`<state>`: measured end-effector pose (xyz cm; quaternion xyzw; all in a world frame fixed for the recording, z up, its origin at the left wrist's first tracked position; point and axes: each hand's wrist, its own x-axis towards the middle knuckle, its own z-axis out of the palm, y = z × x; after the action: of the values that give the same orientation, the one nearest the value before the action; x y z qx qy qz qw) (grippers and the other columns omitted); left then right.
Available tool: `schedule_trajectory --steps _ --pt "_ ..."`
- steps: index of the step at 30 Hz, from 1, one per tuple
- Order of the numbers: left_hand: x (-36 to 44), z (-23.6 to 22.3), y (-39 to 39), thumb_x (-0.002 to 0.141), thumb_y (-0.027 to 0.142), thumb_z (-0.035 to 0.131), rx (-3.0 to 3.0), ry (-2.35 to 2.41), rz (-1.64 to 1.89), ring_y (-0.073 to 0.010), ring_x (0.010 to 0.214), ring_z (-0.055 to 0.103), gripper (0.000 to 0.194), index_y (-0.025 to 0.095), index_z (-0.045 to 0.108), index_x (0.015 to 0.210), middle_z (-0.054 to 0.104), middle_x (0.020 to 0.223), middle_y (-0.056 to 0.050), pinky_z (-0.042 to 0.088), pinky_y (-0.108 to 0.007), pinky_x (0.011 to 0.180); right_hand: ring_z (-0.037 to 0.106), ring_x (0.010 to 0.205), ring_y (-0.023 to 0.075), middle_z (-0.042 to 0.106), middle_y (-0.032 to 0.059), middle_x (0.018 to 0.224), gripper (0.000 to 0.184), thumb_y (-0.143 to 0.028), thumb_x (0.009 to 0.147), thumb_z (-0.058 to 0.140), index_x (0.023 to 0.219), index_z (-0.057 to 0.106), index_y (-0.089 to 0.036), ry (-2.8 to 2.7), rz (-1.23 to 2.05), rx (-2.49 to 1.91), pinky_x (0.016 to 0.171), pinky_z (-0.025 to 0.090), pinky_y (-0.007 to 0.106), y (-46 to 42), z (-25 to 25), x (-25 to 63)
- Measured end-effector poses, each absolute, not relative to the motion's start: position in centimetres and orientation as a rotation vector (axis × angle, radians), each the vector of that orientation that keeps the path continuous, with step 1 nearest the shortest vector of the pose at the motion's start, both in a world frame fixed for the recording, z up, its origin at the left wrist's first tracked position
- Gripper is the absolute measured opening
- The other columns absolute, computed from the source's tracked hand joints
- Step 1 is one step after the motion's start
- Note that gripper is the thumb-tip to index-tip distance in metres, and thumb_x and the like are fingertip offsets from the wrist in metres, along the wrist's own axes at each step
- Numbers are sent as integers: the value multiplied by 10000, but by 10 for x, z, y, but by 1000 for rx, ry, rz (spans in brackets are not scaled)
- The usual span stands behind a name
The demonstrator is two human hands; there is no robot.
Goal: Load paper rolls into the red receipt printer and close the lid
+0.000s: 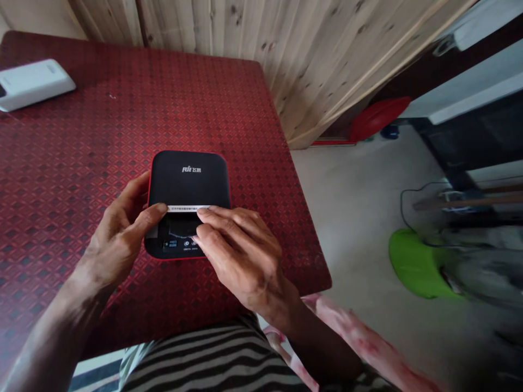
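A flat black digital scale [188, 182] with a red rim and white lettering lies on the red patterned table. Across it runs a white printed label strip [182, 208], above a dark glossy panel with small lit marks and buttons. My left hand [118, 234] is wrapped round the scale's left edge, its thumb pressing on the strip's left end. At the strip's right end, the fingers of my right hand [241, 250] are drawn together in a pinch. Its thumb lies lower, by a wavy edge that looks like film over the panel. My right fingers hide part of the panel.
A white device like a power bank [41, 81] lies at the far left of the red table [102, 125]. Wooden boards [229, 27] rise behind it. On the floor to the right are a green plastic object [417, 267] and a dark cable [402, 207].
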<state>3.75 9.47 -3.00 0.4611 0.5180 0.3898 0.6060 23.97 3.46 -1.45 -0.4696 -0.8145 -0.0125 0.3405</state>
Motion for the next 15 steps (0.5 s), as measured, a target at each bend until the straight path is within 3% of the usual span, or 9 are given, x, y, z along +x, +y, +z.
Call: schedule_trajectory --steps 7,13,15 --pt "33 -30 93 800 464 797 905 1124 942 -351 1410 568 673 227 644 1411 684 1444 -95 407 -494 1227 735 1182 213 801 126 1194 143 -161 973 708 1111 675 -140 -2087 -29 -1197 1038 614 383 23 -18 246" --pt "23 -30 85 738 389 805 961 1073 912 -368 1319 632 733 250 631 1437 669 1466 -99 551 -446 1039 761 1104 237 814 136 1118 183 -178 966 702 1147 687 -150 -1895 -103 -1253 923 651 415 9 -18 257" --pt "23 -31 84 736 391 809 955 1095 919 -369 1295 649 738 269 630 1442 664 1474 -95 555 -471 1054 771 1059 230 816 125 1088 153 -174 983 671 1134 693 -156 -1855 -107 -1273 903 647 416 9 -20 260"
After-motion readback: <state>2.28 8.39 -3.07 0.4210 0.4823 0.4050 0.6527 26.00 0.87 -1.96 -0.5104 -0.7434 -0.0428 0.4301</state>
